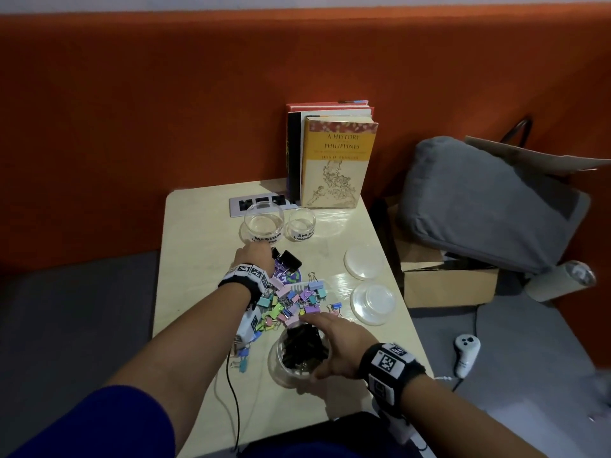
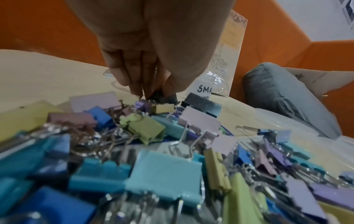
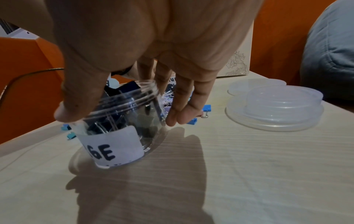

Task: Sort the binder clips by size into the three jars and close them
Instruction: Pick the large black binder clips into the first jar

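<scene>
the left hand point(image 2: 151, 50) has its fingertips point(image 2: 134, 84) bunched and pressed down onto a black binder clip point(image 1: 287, 258) at the far edge of the pile of coloured clips point(image 1: 291, 300), apparently pinching it, though the contact itself is blurred. the right hand point(image 1: 334, 342) wraps the rim of the large jar point(image 3: 122, 121), thumb on the near side, fingers point(image 3: 182, 106) spread down the far side, steadying it on the table point(image 1: 198, 233); the jar already holds black clips. the medium jar point(image 1: 264, 225) and small jar point(image 1: 301, 228) stand open and look empty near the books point(image 1: 334, 160). two lids point(image 1: 373, 302) lie to the right; a third cannot be picked out for certain. judging risks: the pinch looks shallow, so the black clip could slip or snag its wire handles on neighbours and drag small clips along. the loaded jar sits near the front edge, and a nudge from the crossing arm could tip it. hidden: how many black clips remain under the left hand, most of the large jar's label, and whether medium and small clips are mixed deeper in the heap.
</scene>
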Tool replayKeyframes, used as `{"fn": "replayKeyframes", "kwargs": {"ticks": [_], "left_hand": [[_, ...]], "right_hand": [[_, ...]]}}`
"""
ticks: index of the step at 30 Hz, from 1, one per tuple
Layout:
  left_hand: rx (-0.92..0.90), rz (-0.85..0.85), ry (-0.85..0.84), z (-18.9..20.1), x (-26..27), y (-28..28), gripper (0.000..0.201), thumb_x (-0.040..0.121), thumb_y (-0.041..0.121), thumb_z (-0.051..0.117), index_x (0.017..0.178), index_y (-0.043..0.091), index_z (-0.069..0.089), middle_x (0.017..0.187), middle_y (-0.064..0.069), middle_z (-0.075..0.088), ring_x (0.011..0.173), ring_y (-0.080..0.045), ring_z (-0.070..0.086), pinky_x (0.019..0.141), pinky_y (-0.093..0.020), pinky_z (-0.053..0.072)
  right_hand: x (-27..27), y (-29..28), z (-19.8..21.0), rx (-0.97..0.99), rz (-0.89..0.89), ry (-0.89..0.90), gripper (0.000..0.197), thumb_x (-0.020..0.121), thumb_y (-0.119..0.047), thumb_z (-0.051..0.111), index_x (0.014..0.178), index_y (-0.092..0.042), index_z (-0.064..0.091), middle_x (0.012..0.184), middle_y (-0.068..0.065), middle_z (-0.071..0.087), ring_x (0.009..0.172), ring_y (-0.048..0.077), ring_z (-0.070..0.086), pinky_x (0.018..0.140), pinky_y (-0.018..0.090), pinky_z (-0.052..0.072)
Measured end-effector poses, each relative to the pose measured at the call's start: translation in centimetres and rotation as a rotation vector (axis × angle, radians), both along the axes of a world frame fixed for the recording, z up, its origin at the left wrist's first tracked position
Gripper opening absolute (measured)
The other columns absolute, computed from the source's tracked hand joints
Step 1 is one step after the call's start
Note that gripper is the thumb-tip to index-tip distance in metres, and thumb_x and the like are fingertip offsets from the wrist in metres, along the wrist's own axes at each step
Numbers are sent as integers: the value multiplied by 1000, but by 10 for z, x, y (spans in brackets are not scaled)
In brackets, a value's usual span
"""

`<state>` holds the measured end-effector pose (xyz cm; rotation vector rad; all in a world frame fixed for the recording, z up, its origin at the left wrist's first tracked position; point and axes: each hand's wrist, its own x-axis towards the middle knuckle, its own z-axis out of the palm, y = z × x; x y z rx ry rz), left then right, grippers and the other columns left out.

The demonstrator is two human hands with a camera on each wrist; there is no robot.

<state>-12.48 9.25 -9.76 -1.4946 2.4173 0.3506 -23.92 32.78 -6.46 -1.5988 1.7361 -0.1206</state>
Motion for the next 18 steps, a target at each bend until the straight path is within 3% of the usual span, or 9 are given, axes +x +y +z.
{"fn": "replayKeyframes", "kwargs": {"ticks": [3,6,11,15,18], "left_hand": [[23,36,51,-1,4,-1,24,93,22,51,112,8,54,114,-17,61,102,-35,61,88,-40,46],[53,37,84,-3,8,-1,41,92,35,63,120,11,45,112,-14,59,103,-35,61,89,-43,48],[74,63,105,-4,7,2,44,86,8,60,126,17,43,111,-18,58,103,-40,57,91,-49,50],[30,34,176,-1,7,-3,46,89,19,67,132,20,52,122,-7,64,116,-30,56,101,-41,36],[-36,-8,232,8,12,-3,35,92,26,64,126,21,63,126,-7,62,120,-29,53,101,-41,38]], "right_hand": [[-1,0,0,2,-4,0,106,61,-42,88,148,-39,27,151,-12,37,131,17,45,108,35,41],[-1,0,-2,-3,-9,-5,107,60,-43,88,147,-40,28,150,-12,37,132,17,45,107,34,41],[-1,1,-5,2,-21,-15,108,59,-43,89,147,-41,27,150,-14,37,132,15,45,107,34,41],[-1,2,-4,0,-30,-26,108,59,-42,90,148,-40,28,150,-13,38,132,15,44,108,33,40],[-1,1,-5,6,-40,-28,109,58,-43,90,148,-41,28,150,-13,38,132,15,44,108,32,39]]}}
